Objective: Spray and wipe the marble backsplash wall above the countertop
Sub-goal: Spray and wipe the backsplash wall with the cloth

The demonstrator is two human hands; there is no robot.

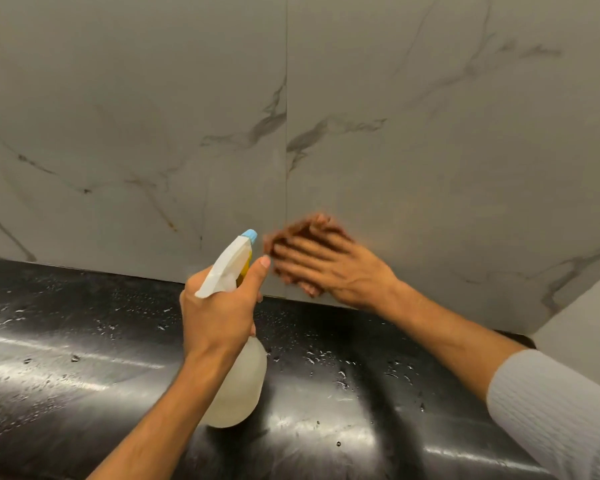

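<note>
The grey-white marble backsplash with dark veins fills the upper view, a vertical seam running down its middle. My left hand grips a translucent spray bottle by its white trigger head, the blue nozzle pointing up at the wall. My right hand is pressed flat against the wall just right of the seam, low near the countertop, with a brown cloth under its fingers. That hand and the cloth are motion-blurred.
A glossy black countertop runs below the wall, dotted with water droplets. A plain light side wall meets the backsplash at the right corner.
</note>
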